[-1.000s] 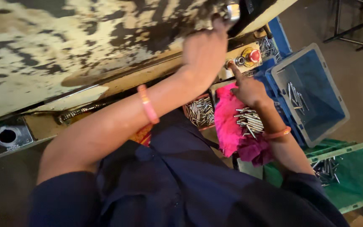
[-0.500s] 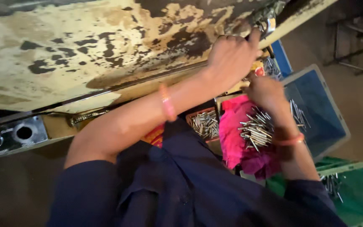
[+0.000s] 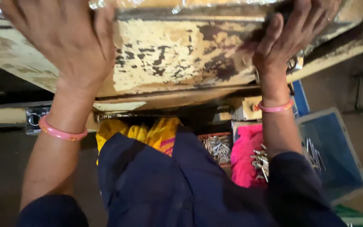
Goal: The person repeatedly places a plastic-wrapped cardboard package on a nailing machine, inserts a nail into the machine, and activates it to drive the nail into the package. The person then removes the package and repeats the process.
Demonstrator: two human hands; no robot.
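Both my hands are raised onto a worn, cream-painted machine table (image 3: 177,59) with dark rust patches. My left hand (image 3: 64,42) lies spread on its upper left part and is blurred. My right hand (image 3: 293,33) presses flat on a dark patch at the upper right, fingers apart. The fingertips of both hands run past the top edge of the view. Each wrist wears a pink bangle. Nothing shows in either hand. Below, a pink cloth (image 3: 244,155) on my lap carries several thin metal pins (image 3: 259,162).
A small box of more metal pins (image 3: 217,147) sits beside the pink cloth. A blue crate (image 3: 337,168) with pins stands at the right, a green crate (image 3: 358,212) below it. A switch box with a red button (image 3: 248,108) hangs under the table. Yellow cloth (image 3: 156,132) lies at the centre.
The view has swung up and closer to the table. My right hand left the pins on the pink cloth and rose onto the table. My left hand now lies at the upper left.
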